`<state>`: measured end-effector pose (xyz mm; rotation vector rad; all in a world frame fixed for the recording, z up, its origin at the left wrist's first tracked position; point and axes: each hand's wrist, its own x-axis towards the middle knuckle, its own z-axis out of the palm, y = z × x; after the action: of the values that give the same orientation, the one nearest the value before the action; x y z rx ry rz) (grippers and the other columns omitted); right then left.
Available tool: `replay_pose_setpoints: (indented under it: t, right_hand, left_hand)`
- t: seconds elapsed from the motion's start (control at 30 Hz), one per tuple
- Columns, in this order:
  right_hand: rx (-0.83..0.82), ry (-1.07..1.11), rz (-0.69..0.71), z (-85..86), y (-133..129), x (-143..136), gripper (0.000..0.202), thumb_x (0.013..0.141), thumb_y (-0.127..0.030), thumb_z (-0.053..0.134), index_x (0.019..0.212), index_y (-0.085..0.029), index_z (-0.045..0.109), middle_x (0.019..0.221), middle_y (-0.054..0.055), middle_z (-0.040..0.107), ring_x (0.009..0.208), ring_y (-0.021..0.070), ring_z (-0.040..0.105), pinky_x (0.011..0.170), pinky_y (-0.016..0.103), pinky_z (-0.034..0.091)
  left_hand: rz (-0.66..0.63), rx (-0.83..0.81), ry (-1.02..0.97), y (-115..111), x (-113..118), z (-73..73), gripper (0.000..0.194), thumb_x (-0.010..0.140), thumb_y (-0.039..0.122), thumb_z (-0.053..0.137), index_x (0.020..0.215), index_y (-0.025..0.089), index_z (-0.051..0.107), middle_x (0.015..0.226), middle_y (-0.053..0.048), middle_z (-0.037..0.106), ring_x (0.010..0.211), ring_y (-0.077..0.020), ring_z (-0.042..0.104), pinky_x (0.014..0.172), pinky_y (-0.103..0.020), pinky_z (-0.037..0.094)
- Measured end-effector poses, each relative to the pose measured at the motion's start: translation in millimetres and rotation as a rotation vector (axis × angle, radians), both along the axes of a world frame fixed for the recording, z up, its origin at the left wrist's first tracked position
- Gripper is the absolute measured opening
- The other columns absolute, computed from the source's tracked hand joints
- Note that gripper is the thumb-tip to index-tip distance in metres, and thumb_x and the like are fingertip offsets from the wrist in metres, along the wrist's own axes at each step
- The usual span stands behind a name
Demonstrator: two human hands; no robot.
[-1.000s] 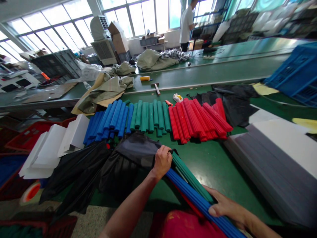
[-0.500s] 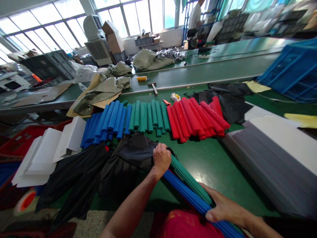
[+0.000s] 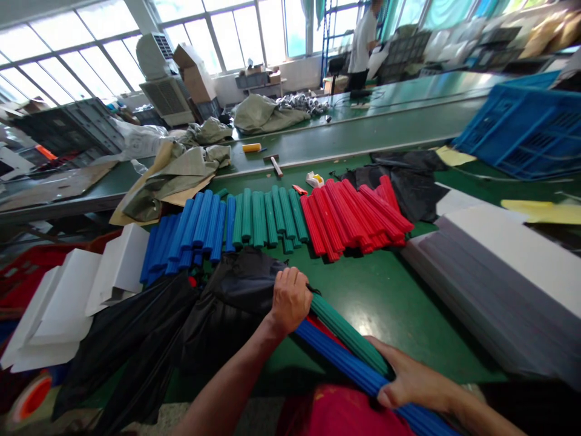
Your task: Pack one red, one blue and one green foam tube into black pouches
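My left hand (image 3: 292,298) is closed on the mouth of a black bag (image 3: 245,281), where the ends of long ribbed rods enter it. A green rod (image 3: 347,330) and a blue rod (image 3: 340,357) slant down to the right, with a red rod (image 3: 324,330) partly visible between them. Around their lower part my right hand (image 3: 408,378) is wrapped, thumb over the blue one. Beyond my hands lie rows of blue rods (image 3: 200,224), green rods (image 3: 267,217) and red rods (image 3: 351,215) on the green table (image 3: 363,290).
White boxes (image 3: 68,297) and a black bag (image 3: 131,327) lie at the left. At the right are a stack of grey-white sheets (image 3: 503,272) and a blue crate (image 3: 521,124). A tape dispenser (image 3: 314,179) sits behind the rods. A person (image 3: 363,42) stands far back.
The view has shifted slightly, so the table items sit further left. More of the red rod shows between the green and blue ones. Both hands keep their hold.
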<state>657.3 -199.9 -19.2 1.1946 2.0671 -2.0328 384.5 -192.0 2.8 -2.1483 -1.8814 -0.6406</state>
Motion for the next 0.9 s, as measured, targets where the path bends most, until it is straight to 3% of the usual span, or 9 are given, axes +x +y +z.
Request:
replay_pose_setpoints:
  t: [0.1, 0.13, 0.27, 0.3, 0.33, 0.47, 0.53, 0.73, 0.9]
  right_hand:
    - [-0.013, -0.031, 0.020, -3.1, 0.9, -5.5, 0.089, 0.052, -0.017, 0.069, 0.137, -0.017, 0.042, 0.105, 0.003, 0.062, 0.109, 0.0299, 0.051, 0.100, 0.034, 0.038]
    - [-0.001, -0.027, 0.037, -4.7, 1.6, -7.7, 0.090, 0.052, -0.018, 0.070, 0.137, -0.017, 0.041, 0.106, 0.003, 0.062, 0.111, 0.0299, 0.050, 0.100, 0.034, 0.037]
    - [0.043, -0.029, 0.019, -12.5, 3.0, -13.0, 0.089, 0.051, -0.021, 0.069, 0.137, -0.014, 0.042, 0.110, 0.004, 0.063, 0.109, 0.0307, 0.050, 0.098, 0.035, 0.039]
    - [0.015, -0.022, -0.017, -14.7, 2.7, -12.5, 0.087, 0.052, -0.022, 0.067, 0.136, -0.014, 0.044, 0.111, 0.005, 0.063, 0.109, 0.0311, 0.051, 0.097, 0.035, 0.040]
    - [-0.028, -0.003, -0.058, -17.1, 2.1, -11.2, 0.085, 0.053, -0.024, 0.064, 0.135, -0.013, 0.045, 0.112, 0.005, 0.063, 0.109, 0.0319, 0.052, 0.096, 0.036, 0.041]
    - [-0.214, 0.103, -0.204, -26.7, -1.4, -4.0, 0.081, 0.056, -0.035, 0.063, 0.133, -0.017, 0.049, 0.125, 0.005, 0.059, 0.120, 0.0373, 0.045, 0.098, 0.040, 0.040]
    - [-0.270, 0.120, -0.238, -30.8, -2.4, -2.5, 0.080, 0.056, -0.038, 0.066, 0.132, -0.018, 0.052, 0.128, 0.004, 0.058, 0.122, 0.0386, 0.044, 0.098, 0.041, 0.041]
    - [-0.312, 0.177, -0.299, -37.0, 0.8, -4.0, 0.082, 0.056, -0.041, 0.071, 0.132, -0.017, 0.053, 0.131, 0.006, 0.056, 0.125, 0.0391, 0.043, 0.095, 0.042, 0.045]
    - [-0.401, 0.175, -0.263, -33.4, 2.7, -5.1, 0.083, 0.056, -0.043, 0.072, 0.132, -0.018, 0.052, 0.125, 0.008, 0.060, 0.120, 0.0375, 0.049, 0.096, 0.044, 0.045]
  left_hand:
    - [0.042, 0.024, 0.010, -5.7, 13.5, -3.1, 0.008, 0.080, 0.012, 0.046, 0.078, 0.018, 0.051, 0.081, -0.006, 0.052, 0.079, -0.0221, 0.045, 0.072, -0.037, 0.036]
    - [-0.023, 0.008, 0.047, -6.5, 22.3, -4.0, 0.006, 0.081, 0.014, 0.047, 0.078, 0.018, 0.051, 0.082, -0.006, 0.051, 0.078, -0.0220, 0.045, 0.071, -0.037, 0.036]
    - [-0.531, -0.066, 0.235, -11.5, 50.3, -8.4, 0.009, 0.087, 0.020, 0.045, 0.079, 0.019, 0.050, 0.079, -0.004, 0.049, 0.074, -0.0200, 0.044, 0.065, -0.034, 0.034]
    - [-0.575, -0.077, 0.252, -14.7, 50.2, -10.6, 0.011, 0.088, 0.020, 0.043, 0.079, 0.019, 0.050, 0.079, -0.003, 0.049, 0.075, -0.0198, 0.045, 0.066, -0.034, 0.035]
    - [-0.550, -0.092, 0.253, -18.8, 46.6, -13.5, 0.012, 0.089, 0.020, 0.041, 0.080, 0.019, 0.050, 0.080, -0.003, 0.049, 0.075, -0.0198, 0.045, 0.067, -0.035, 0.035]
    - [-0.190, -0.182, 0.185, -40.4, 16.7, -29.6, 0.013, 0.086, 0.012, 0.042, 0.084, 0.019, 0.053, 0.083, -0.005, 0.052, 0.078, -0.0213, 0.046, 0.071, -0.036, 0.036]
    - [-0.079, -0.206, 0.138, -48.9, 6.6, -35.8, 0.013, 0.084, 0.012, 0.045, 0.087, 0.020, 0.054, 0.084, -0.005, 0.053, 0.079, -0.0222, 0.047, 0.072, -0.037, 0.037]
    - [0.138, -0.242, 0.016, -55.6, 2.6, -41.7, 0.008, 0.087, 0.023, 0.047, 0.091, 0.020, 0.053, 0.090, -0.006, 0.056, 0.085, -0.0234, 0.049, 0.076, -0.039, 0.038]
    - [0.258, -0.284, -0.086, -56.2, -12.0, -59.5, 0.010, 0.089, 0.022, 0.045, 0.090, 0.019, 0.054, 0.087, -0.005, 0.060, 0.082, -0.0218, 0.055, 0.074, -0.036, 0.040]
